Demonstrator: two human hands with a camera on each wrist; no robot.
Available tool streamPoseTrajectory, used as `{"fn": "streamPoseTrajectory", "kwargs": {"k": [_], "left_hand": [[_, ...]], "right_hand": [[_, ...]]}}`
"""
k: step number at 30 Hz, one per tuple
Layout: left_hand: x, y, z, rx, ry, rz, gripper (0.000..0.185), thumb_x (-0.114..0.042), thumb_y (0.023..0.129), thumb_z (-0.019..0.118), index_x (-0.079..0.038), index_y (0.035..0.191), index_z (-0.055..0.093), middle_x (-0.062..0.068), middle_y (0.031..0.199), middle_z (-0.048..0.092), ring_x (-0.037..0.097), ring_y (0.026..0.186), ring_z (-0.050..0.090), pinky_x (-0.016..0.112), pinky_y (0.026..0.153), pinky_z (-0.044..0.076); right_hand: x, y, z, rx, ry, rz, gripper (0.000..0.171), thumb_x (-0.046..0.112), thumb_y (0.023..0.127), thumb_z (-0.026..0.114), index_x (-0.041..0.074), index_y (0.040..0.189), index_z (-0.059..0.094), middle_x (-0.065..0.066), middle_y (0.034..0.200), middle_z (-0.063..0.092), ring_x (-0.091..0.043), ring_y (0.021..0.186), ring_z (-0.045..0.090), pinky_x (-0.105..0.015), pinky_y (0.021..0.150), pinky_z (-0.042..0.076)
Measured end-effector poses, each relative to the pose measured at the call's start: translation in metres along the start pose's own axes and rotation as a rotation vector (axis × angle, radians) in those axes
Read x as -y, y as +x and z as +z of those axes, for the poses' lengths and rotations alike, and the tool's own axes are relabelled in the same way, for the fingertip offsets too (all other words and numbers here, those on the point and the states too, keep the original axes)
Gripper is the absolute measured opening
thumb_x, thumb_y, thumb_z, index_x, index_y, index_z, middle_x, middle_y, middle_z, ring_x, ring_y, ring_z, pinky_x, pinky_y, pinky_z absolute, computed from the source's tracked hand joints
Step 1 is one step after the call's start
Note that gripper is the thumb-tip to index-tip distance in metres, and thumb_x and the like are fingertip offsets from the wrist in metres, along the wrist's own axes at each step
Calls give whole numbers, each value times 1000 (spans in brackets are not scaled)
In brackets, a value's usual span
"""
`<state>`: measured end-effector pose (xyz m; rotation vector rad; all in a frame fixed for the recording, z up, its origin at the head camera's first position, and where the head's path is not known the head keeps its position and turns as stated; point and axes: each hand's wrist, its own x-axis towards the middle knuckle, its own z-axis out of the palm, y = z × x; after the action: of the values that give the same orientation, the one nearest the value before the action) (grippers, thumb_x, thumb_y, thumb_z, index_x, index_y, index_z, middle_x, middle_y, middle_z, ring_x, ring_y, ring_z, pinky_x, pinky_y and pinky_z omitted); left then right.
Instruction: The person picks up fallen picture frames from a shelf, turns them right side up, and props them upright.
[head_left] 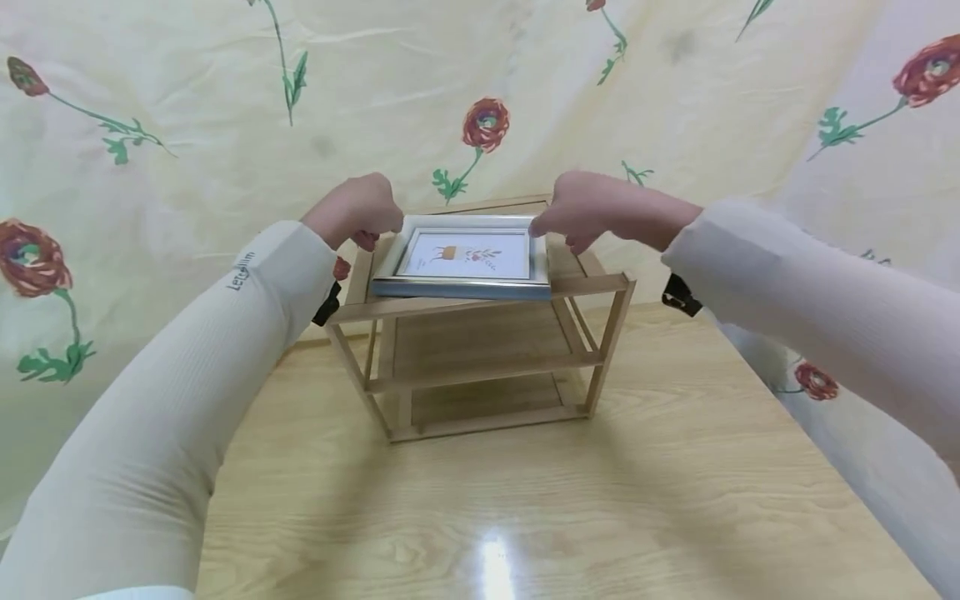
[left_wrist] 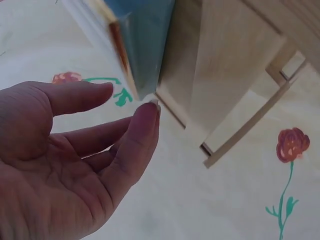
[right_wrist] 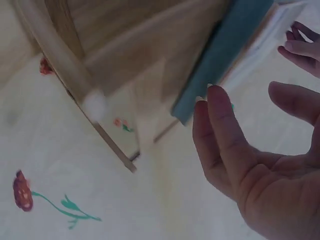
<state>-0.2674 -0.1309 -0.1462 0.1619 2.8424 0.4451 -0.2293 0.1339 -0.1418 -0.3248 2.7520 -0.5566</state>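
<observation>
Silver rectangular frame (head_left: 463,258) flat on slatted wooden rack (head_left: 480,350), both hands (head_left: 358,210) (head_left: 592,208) loose-fingered, gripping nothing, wrist views reveal frame's teal back (left_wrist: 145,40).

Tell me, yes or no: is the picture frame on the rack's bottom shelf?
No, the picture frame lies on the top shelf of the wooden rack.

Both arms outstretched; left hand (head_left: 358,209), right hand (head_left: 592,208) fingers loosely curled
</observation>
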Motion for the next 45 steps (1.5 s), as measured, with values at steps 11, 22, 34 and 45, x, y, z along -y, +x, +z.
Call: {"fn": "streamPoseTrajectory", "kwargs": {"k": [11, 22, 34, 45], "left_hand": [[-3, 4, 8, 12, -8, -34, 10, 0, 89, 46, 1, 91, 56, 12, 84, 62, 14, 56, 64, 29, 62, 57], [1, -21, 19, -18, -269, -54, 3, -4, 88, 55, 0, 87, 56, 15, 91, 65, 16, 62, 70, 26, 55, 46], [-6, -39, 40, -48, -283, 4, 20, -2, 88, 50, 4, 99, 65, 14, 91, 65, 11, 54, 63, 26, 58, 56], [-8, -50, 36, -131, 112, 14, 16, -10, 87, 48, -10, 70, 48, 0, 60, 43, 12, 50, 41, 27, 48, 39]], "right_hand": [[0, 24, 18, 13, 9, 24, 9, 9, 85, 53, 3, 78, 51, -5, 62, 62, -13, 55, 66, -24, 54, 52], [2, 38, 4, 62, -42, 60, 3, 2, 87, 45, 2, 86, 48, -8, 73, 54, -17, 61, 66, -30, 62, 57], [4, 53, 3, 78, -115, 72, 18, 0, 88, 37, -3, 99, 51, -16, 95, 53, -24, 77, 61, -35, 67, 58], [2, 51, 3, 39, -138, 35, 11, 9, 90, 43, 5, 82, 50, -7, 76, 50, -20, 70, 57, -35, 66, 58]]}}
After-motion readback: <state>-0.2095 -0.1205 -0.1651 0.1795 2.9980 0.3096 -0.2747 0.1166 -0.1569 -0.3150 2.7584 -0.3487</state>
